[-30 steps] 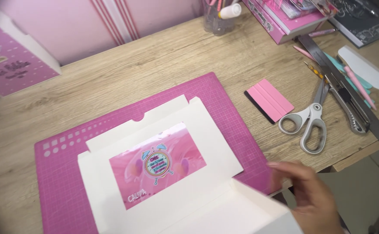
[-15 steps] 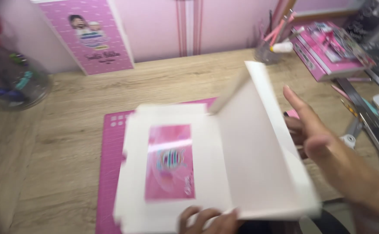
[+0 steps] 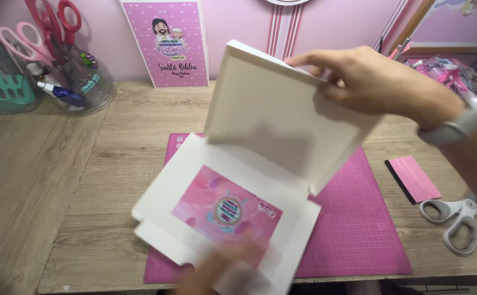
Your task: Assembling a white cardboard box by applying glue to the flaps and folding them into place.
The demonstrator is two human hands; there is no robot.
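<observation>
White card makes up the flat folding box (image 3: 260, 147) that lies half open on a pink gridded cutting mat (image 3: 358, 229), which rests on the pale wood-grain worktop (image 3: 47, 180). One panel of the box lies flat on the mat and bears a pink printed label with a round emblem (image 3: 227, 210); the other panel stands raised and tilted, hiding the mat's far edge behind it. The right hand (image 3: 367, 82) pinches the raised panel's top edge, fingers curled over the front and thumb behind, out of sight. The left hand (image 3: 216, 267) sits at the box's near edge, badly blurred and cut off by the frame's bottom, so whether it presses or grips cannot be told. Right of the mat lie a pink flat scraper with a dark edge (image 3: 414, 179) and grey-handled scissors (image 3: 457, 221), partly covered by the forearm. At the far left a clear jar of scissors and pens (image 3: 72, 65) stands, cropped at the top, beside a pink printed booklet (image 3: 166, 43) leaning on the wall.
</observation>
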